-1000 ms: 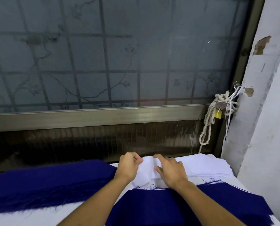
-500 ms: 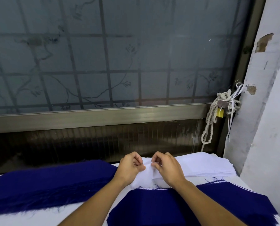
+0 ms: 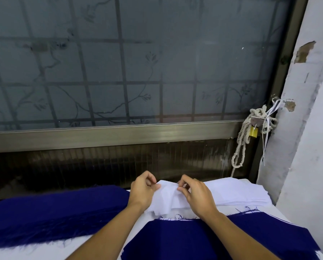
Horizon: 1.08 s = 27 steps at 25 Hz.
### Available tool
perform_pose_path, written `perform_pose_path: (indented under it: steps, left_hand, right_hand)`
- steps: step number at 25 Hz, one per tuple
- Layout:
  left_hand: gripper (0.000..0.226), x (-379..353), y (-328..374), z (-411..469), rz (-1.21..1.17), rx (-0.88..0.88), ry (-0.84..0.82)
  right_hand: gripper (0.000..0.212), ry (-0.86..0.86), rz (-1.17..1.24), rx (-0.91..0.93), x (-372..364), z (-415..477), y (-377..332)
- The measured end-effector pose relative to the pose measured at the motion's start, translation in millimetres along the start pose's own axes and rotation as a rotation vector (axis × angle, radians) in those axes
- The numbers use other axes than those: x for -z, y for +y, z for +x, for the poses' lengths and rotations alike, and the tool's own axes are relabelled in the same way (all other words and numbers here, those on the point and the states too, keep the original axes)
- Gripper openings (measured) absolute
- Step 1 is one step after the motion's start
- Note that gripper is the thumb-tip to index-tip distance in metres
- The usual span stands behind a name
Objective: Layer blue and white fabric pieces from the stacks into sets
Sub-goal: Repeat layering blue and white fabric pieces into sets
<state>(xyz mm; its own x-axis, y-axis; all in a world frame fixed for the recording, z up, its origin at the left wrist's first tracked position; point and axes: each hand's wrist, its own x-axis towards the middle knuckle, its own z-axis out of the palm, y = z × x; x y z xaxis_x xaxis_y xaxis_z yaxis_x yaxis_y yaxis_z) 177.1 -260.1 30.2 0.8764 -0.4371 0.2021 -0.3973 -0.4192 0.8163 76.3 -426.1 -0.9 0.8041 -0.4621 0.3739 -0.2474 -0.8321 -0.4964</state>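
Observation:
A stack of white fabric pieces [image 3: 237, 192] lies at the back right of the table. Its top white piece [image 3: 166, 198] is lifted and creased at its left end. My left hand [image 3: 142, 190] pinches that piece's left corner, and my right hand [image 3: 196, 193] pinches its upper edge a little to the right. A thick stack of dark blue fabric [image 3: 49, 212] with frayed edges lies at the left. Another blue piece [image 3: 203, 239] lies flat in front, under my forearms, on top of a set whose white edge shows.
The white table [image 3: 44, 253] ends at a window frame [image 3: 110, 136] with frosted glass behind. A white wall [image 3: 310, 166] stands close on the right. A coiled rope and a brass padlock [image 3: 253, 131] hang at the window's right corner.
Both hands went from lying on the white stack to pinching its top piece. The piece's left end has risen off the stack and creased between my hands.

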Motion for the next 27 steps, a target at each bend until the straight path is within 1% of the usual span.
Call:
perform_pose_path:
  steps: [1,2,3,4,6,7,9,11,12,16,19,23,25,27]
  left_hand:
    - [0.016,0.7,-0.5,1.1,0.081,-0.042,0.052]
    - [0.014,0.7,0.1,0.8,0.138,-0.092,0.070]
    - [0.010,-0.2,1.0,0.4,0.127,-0.120,0.041]
    - [0.006,-1.7,4.4,-0.4,0.059,-0.124,-0.044]
    - [0.028,-8.9,10.1,-3.6,-0.017,-0.090,-0.258]
    - [0.029,-13.0,11.7,-3.9,0.048,-0.117,-0.296]
    - [0.016,-16.8,16.0,-3.0,0.165,-0.189,-0.240]
    - [0.015,-12.8,16.2,-1.0,0.187,-0.229,-0.165]
    - [0.014,-7.5,17.2,-0.5,0.184,-0.238,-0.133]
    - [0.027,23.2,17.3,2.9,0.195,-0.189,0.008]
    - [0.026,56.1,17.5,1.3,0.227,-0.148,0.112]
    - [0.024,106.5,12.3,-10.5,0.224,-0.115,0.184]
    - [0.026,133.5,10.4,-19.7,0.207,-0.088,0.209]
    - [0.026,160.0,8.2,-31.6,0.207,-0.060,0.216]
  right_hand:
    - [0.015,0.014,0.020,-0.003,0.3,-0.2,0.8]
    - [0.015,0.024,0.035,-0.002,0.4,-0.4,1.2]
    - [0.015,0.030,0.048,-0.002,0.8,-0.8,1.7]
    - [0.016,0.029,0.050,-0.009,1.1,-1.6,1.8]
    - [0.016,0.026,0.055,-0.016,-0.1,-2.5,2.6]
    - [0.014,0.031,0.059,-0.009,-1.1,-2.7,2.4]
    - [0.005,0.036,0.026,-0.002,0.1,-3.5,1.6]
    - [0.018,0.022,-0.046,0.028,4.1,-1.9,5.0]
    - [0.020,0.015,-0.083,0.045,7.5,-0.1,7.8]
    - [0.018,0.018,-0.106,0.012,32.1,2.8,15.3]
    - [0.015,0.045,-0.098,-0.041,55.1,0.3,11.2]
    - [0.006,0.019,-0.034,-0.035,84.7,-10.4,-3.5]
    - [0.011,-0.019,0.020,-0.040,96.3,-20.2,-12.0]
    - [0.019,-0.067,0.137,-0.077,106.7,-32.4,-20.6]
